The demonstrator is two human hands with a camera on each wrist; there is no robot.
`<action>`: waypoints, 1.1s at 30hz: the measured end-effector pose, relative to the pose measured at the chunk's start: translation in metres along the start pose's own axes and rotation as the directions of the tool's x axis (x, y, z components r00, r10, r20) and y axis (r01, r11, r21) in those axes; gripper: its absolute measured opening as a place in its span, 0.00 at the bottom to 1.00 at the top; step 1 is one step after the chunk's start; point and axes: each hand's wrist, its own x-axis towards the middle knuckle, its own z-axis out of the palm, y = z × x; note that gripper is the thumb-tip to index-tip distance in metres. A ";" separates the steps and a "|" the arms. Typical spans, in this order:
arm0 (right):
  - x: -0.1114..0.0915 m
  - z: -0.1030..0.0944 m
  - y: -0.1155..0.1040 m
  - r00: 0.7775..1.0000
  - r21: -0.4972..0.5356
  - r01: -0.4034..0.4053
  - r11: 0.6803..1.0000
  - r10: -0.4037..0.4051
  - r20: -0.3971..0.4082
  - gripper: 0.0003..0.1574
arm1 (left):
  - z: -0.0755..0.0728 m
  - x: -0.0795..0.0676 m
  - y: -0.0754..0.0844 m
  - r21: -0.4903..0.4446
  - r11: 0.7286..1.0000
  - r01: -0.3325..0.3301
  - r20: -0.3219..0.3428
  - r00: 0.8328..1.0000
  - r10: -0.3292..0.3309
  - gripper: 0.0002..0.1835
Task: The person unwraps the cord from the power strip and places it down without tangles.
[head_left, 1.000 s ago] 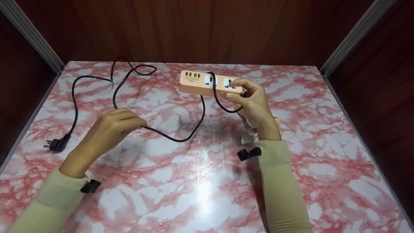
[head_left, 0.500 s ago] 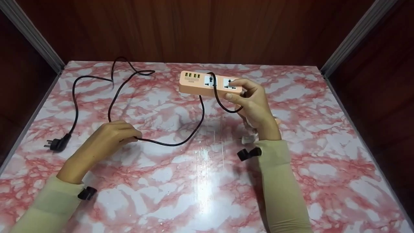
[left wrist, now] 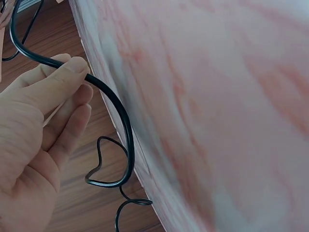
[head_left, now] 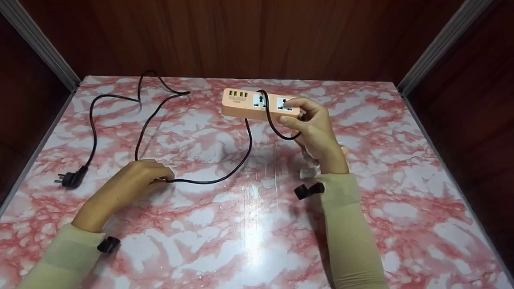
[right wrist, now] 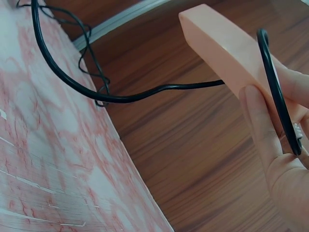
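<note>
With the left hand [head_left: 138, 178] pinching the cord [right wrist: 125, 99] and the right hand [head_left: 319, 122] gripping the end of the power strip [head_left: 247, 105], raised over the desk [head_left: 192, 241], too hard a pull could slip the cord's turn off.

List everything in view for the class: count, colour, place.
power strip: 1, peach with white sockets, upper centre
cord: apparently 1, black, crossing power strip, running left
plug: 1, black, table's left side
table: 1, pink-and-white, underneath
wood-grain panels: 3, reddish-brown, around table
metal trims: 2, grey, rear corners
unclear item: at least 1, whitish, right of centre
sleeves: 2, pale green, foreground
attachments: 2, black, one by each sleeve
left hand: 1, pinching cord
right hand: 1, holding power strip
</note>
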 end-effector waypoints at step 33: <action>0.000 -0.001 0.000 1.000 -0.070 0.013 0.997 -0.014 -0.014 0.18 | -0.010 0.047 0.055 -0.014 0.997 0.076 -0.242 0.967 -0.077 0.23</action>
